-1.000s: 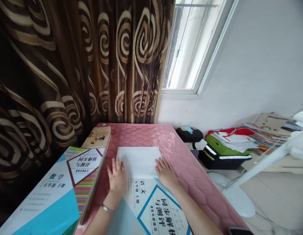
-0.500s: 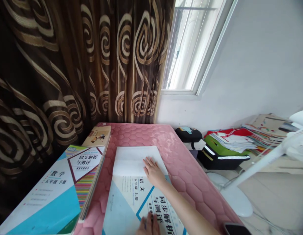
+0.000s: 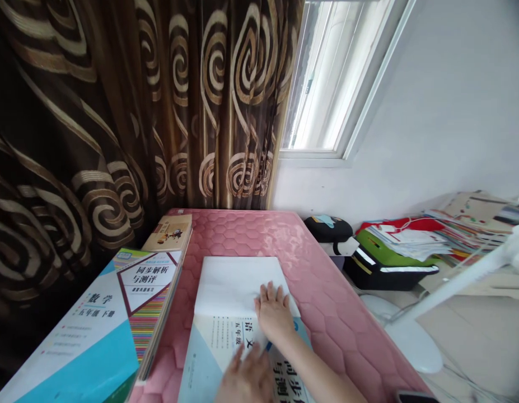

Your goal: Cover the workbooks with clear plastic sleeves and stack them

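A workbook (image 3: 209, 358) with a pale blue and white cover and Chinese print lies on the pink quilted table cover. Blank white paper (image 3: 234, 280) extends from its far edge; how the two are joined is unclear. My right hand (image 3: 275, 313) rests flat on the right side, across the border of the paper and the printed cover, fingers stretched out. Closer to me, my left hand (image 3: 246, 375) is over the printed cover, blurred by motion, its fingers apart. Neither hand grips anything visible.
A stack of workbooks (image 3: 95, 319) stands at the left, with a brown-covered book (image 3: 169, 232) behind it. Beyond the pink table cover (image 3: 242, 229) hangs a patterned curtain (image 3: 217, 112). On the right are a black case (image 3: 328, 228), a green-black bin (image 3: 380, 260) and a white fan (image 3: 414, 336).
My left hand has moved up the printed cover, away from me. My right hand has shifted slightly right and nearer me. The whole view has turned a little.
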Motion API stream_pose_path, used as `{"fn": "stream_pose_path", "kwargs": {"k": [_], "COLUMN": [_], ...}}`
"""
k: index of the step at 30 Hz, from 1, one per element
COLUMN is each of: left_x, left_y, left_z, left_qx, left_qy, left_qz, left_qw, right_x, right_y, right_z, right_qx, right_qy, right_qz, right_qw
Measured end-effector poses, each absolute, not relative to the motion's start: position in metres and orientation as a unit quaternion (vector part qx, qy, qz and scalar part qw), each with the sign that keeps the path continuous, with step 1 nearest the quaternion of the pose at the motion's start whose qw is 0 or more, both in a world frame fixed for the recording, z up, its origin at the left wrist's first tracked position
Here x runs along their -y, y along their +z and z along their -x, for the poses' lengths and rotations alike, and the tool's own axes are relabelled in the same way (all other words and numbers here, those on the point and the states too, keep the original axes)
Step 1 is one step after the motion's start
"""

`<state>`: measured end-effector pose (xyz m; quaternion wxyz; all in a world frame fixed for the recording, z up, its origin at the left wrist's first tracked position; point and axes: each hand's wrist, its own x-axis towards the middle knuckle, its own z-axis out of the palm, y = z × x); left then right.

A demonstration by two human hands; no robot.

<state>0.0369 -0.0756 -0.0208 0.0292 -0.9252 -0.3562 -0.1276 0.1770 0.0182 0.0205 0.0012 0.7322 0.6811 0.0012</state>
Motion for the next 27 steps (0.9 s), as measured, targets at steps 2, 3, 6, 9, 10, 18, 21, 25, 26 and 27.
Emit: {"fn": "stream_pose_path", "kwargs": {"k": [2, 3, 6, 9, 10, 18, 21, 25, 26, 27], "left_x": [0.041, 0.025, -0.01, -0.026, -0.03, -0.055, -0.062, -0.083, -0.09, -0.097], "left_y": [-0.008, -0.003, 0.001, -0.002, -0.002, 0.011, 0.012, 0.017, 0.018, 0.02], "left_z": [-0.029, -0.025, -0.017, -0.018, -0.019, -0.033, -0.03, -0.029, -0.03, -0.032], "left_qx": [0.469, 0.503, 0.541, 0.554, 0.562, 0.55, 0.552, 0.593, 0.602, 0.608], "left_qy": [-0.147, -0.152, -0.151, -0.121, -0.107, -0.033, -0.029, -0.024, -0.024, -0.025], "left_qz": [0.867, 0.844, 0.82, 0.822, 0.82, 0.831, 0.83, 0.802, 0.795, 0.79], "left_qw": [0.083, 0.105, 0.113, 0.058, 0.033, -0.075, -0.076, -0.074, -0.071, -0.067], "right_x": [-0.019, -0.019, -0.017, -0.012, -0.01, -0.05, -0.074, -0.082, -0.081, -0.08], "right_y": [0.024, 0.026, 0.029, 0.026, 0.025, 0.026, 0.021, 0.007, 0.006, 0.006], "right_z": [-0.176, -0.177, -0.187, -0.203, -0.207, -0.175, -0.168, -0.174, -0.175, -0.176], "right_qx": [-0.678, -0.68, -0.695, -0.714, -0.716, -0.762, -0.776, -0.761, -0.758, -0.755], "right_qy": [0.002, 0.0, -0.019, -0.035, -0.036, -0.074, -0.067, -0.051, -0.051, -0.054], "right_qz": [-0.735, -0.733, -0.718, -0.697, -0.694, -0.634, -0.614, -0.634, -0.638, -0.642], "right_qw": [0.003, 0.0, -0.021, -0.052, -0.057, -0.111, -0.13, -0.129, -0.128, -0.125]}}
